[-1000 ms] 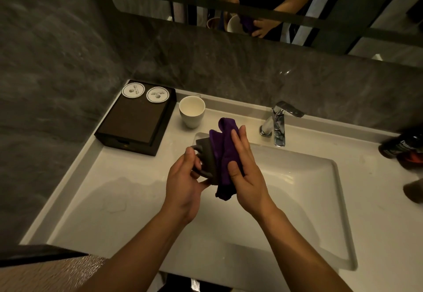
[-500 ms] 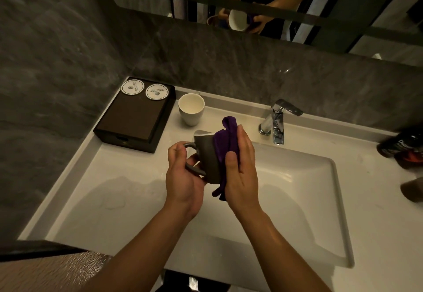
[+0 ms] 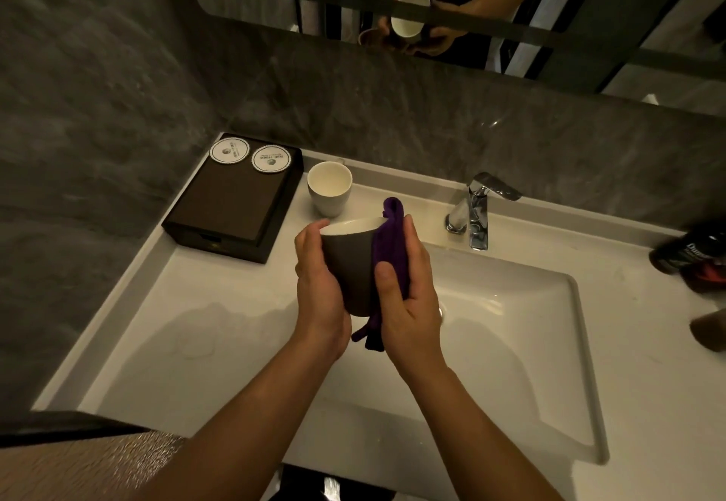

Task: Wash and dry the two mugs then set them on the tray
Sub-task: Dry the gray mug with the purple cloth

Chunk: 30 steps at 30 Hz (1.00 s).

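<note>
Both hands clasp dark mug, purple cloth against side.

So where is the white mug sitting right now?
In the head view, the white mug stands upright on the counter at the back left, just right of the dark tray and left of the faucet.
</note>
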Each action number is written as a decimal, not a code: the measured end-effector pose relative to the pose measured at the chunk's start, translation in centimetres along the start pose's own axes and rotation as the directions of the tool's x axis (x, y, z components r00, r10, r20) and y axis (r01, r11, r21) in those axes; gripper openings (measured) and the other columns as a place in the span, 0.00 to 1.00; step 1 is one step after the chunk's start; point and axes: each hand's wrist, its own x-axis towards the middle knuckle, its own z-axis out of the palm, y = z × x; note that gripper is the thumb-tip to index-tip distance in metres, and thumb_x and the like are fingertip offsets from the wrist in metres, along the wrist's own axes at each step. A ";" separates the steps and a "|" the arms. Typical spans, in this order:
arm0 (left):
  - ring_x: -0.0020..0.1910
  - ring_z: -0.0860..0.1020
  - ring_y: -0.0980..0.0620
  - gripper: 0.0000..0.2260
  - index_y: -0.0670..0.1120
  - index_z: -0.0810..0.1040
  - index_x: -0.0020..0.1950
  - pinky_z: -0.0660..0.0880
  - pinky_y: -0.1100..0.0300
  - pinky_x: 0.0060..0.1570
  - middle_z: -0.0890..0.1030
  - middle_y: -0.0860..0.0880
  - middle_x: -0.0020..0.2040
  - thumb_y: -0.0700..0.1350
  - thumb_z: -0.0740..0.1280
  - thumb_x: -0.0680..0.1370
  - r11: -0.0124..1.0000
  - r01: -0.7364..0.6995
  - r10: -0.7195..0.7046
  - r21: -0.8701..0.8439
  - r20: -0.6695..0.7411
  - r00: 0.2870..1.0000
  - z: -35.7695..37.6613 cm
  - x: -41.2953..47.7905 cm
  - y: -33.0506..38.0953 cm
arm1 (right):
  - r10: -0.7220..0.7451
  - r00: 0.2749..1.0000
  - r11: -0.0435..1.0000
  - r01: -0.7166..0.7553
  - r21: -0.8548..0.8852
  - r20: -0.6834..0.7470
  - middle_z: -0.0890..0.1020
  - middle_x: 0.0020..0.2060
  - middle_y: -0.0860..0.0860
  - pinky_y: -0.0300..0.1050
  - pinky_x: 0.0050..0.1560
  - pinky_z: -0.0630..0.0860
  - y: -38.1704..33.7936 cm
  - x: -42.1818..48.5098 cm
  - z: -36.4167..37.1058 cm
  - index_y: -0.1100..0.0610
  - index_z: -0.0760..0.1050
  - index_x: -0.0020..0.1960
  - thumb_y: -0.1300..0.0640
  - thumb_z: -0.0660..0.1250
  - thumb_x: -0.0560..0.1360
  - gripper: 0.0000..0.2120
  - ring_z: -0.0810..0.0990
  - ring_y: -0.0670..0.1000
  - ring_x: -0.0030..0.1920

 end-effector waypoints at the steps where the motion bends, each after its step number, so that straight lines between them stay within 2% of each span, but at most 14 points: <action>1: 0.64 0.80 0.39 0.29 0.62 0.75 0.67 0.82 0.37 0.57 0.78 0.43 0.67 0.75 0.65 0.72 0.999 -0.008 0.008 0.042 0.013 1.000 0.0 0.0 -0.2 | -0.024 1.000 1.000 0.024 -0.019 0.000 0.66 0.72 0.37 0.25 0.59 0.71 0.1 0.0 0.0 0.37 0.55 0.77 0.49 0.60 0.82 0.26 0.67 0.31 0.69; 3: 0.64 0.80 0.40 0.36 0.64 0.74 0.67 0.81 0.36 0.57 0.76 0.43 0.68 0.80 0.67 0.63 0.995 -0.040 0.038 0.089 0.032 0.999 0.0 0.0 -0.5 | -0.069 0.998 0.995 0.069 -0.066 -0.008 0.67 0.74 0.43 0.26 0.62 0.70 0.4 0.0 0.1 0.39 0.54 0.78 0.48 0.60 0.83 0.26 0.67 0.35 0.71; 6: 0.59 0.83 0.41 0.28 0.60 0.75 0.63 0.83 0.38 0.55 0.80 0.43 0.63 0.71 0.72 0.67 0.997 -0.059 0.057 0.044 0.049 0.997 0.2 -0.1 -0.3 | -0.117 0.993 0.988 0.116 -0.103 -0.001 0.67 0.75 0.46 0.29 0.65 0.69 1.0 0.1 0.3 0.43 0.55 0.79 0.46 0.58 0.83 0.27 0.68 0.41 0.73; 8: 0.58 0.84 0.41 0.29 0.56 0.75 0.65 0.83 0.39 0.55 0.82 0.41 0.61 0.67 0.73 0.68 1.000 0.010 -0.011 0.019 0.046 0.999 0.1 0.2 -0.5 | -0.119 0.993 0.988 0.119 -0.096 0.005 0.67 0.75 0.43 0.29 0.66 0.69 1.2 0.0 0.3 0.42 0.55 0.79 0.47 0.58 0.83 0.27 0.68 0.41 0.73; 10: 0.58 0.84 0.39 0.30 0.52 0.77 0.67 0.83 0.41 0.54 0.83 0.39 0.62 0.67 0.72 0.70 0.995 0.099 -0.098 -0.002 0.082 0.992 -0.3 0.5 -0.4 | -0.068 0.998 0.996 0.068 -0.051 0.011 0.68 0.72 0.38 0.32 0.65 0.72 1.0 0.0 0.2 0.36 0.55 0.78 0.46 0.57 0.82 0.26 0.69 0.39 0.72; 12: 0.54 0.85 0.42 0.24 0.49 0.80 0.64 0.84 0.45 0.49 0.85 0.40 0.57 0.64 0.68 0.76 0.988 0.153 -0.153 0.006 0.123 0.981 -0.4 0.4 0.1 | 0.035 0.999 0.999 -0.035 0.026 0.014 0.69 0.70 0.33 0.39 0.66 0.76 0.8 0.4 0.0 0.30 0.57 0.75 0.42 0.56 0.81 0.23 0.71 0.37 0.69; 14: 0.53 0.85 0.43 0.21 0.49 0.81 0.62 0.83 0.47 0.48 0.85 0.41 0.55 0.62 0.66 0.78 0.987 0.159 -0.158 0.010 0.165 0.974 -0.2 0.3 0.2 | 0.091 0.996 0.992 -0.092 0.084 0.014 0.71 0.70 0.35 0.43 0.66 0.77 0.9 0.7 -0.5 0.30 0.59 0.75 0.41 0.56 0.81 0.23 0.73 0.38 0.68; 17: 0.56 0.85 0.42 0.22 0.52 0.81 0.60 0.84 0.44 0.54 0.86 0.41 0.56 0.66 0.67 0.76 0.997 0.070 -0.071 0.015 0.094 0.993 0.5 0.3 0.1 | 0.051 0.999 0.997 -0.052 0.061 0.010 0.70 0.71 0.34 0.41 0.66 0.76 0.7 0.9 -0.5 0.35 0.58 0.78 0.41 0.57 0.81 0.26 0.71 0.39 0.70; 20: 0.56 0.85 0.45 0.26 0.59 0.79 0.62 0.84 0.44 0.55 0.85 0.45 0.58 0.74 0.64 0.73 0.991 -0.082 0.079 0.107 0.027 0.996 1.1 0.1 -0.3 | 0.013 1.000 0.999 -0.012 0.032 -0.029 0.66 0.70 0.29 0.33 0.64 0.73 0.5 0.9 -0.1 0.34 0.56 0.77 0.41 0.57 0.81 0.25 0.68 0.35 0.71; 22: 0.57 0.83 0.49 0.25 0.59 0.74 0.67 0.84 0.49 0.54 0.81 0.48 0.61 0.71 0.56 0.78 0.959 -0.205 0.204 0.194 0.026 0.979 1.3 -0.1 -0.4 | -0.039 0.997 0.999 0.037 -0.019 -0.065 0.66 0.73 0.35 0.30 0.65 0.70 0.5 0.8 0.1 0.37 0.55 0.78 0.46 0.58 0.83 0.26 0.67 0.36 0.73; 24: 0.58 0.82 0.49 0.26 0.56 0.69 0.70 0.85 0.52 0.51 0.79 0.48 0.61 0.68 0.53 0.79 0.957 -0.223 0.221 0.188 0.028 0.975 1.4 -0.1 -0.2 | -0.107 0.990 0.992 0.100 -0.084 -0.093 0.65 0.75 0.41 0.31 0.68 0.69 0.6 0.8 0.3 0.42 0.54 0.79 0.47 0.59 0.84 0.26 0.66 0.39 0.75; 26: 0.56 0.83 0.48 0.25 0.57 0.68 0.67 0.84 0.49 0.52 0.80 0.47 0.59 0.70 0.58 0.77 0.967 -0.205 0.194 0.152 0.084 0.977 1.3 0.1 -0.2 | -0.154 0.984 0.983 0.143 -0.120 -0.093 0.65 0.76 0.44 0.38 0.70 0.71 0.7 0.8 0.5 0.42 0.54 0.80 0.45 0.58 0.83 0.27 0.66 0.44 0.75; 28: 0.54 0.85 0.49 0.25 0.59 0.68 0.64 0.84 0.50 0.51 0.81 0.48 0.59 0.67 0.71 0.74 0.970 -0.197 0.178 0.141 0.136 0.975 1.1 0.2 -0.2 | -0.150 0.985 0.983 0.139 -0.122 -0.085 0.66 0.76 0.44 0.48 0.70 0.75 0.7 0.8 0.6 0.40 0.54 0.80 0.42 0.57 0.83 0.27 0.68 0.49 0.74; 30: 0.56 0.85 0.47 0.30 0.58 0.69 0.65 0.84 0.52 0.49 0.80 0.48 0.61 0.62 0.76 0.68 0.973 -0.186 0.161 0.139 0.173 0.972 0.7 0.6 -0.4 | -0.120 0.989 0.989 0.111 -0.096 -0.082 0.68 0.75 0.45 0.49 0.69 0.75 0.5 0.9 0.5 0.37 0.55 0.79 0.41 0.56 0.82 0.25 0.70 0.49 0.73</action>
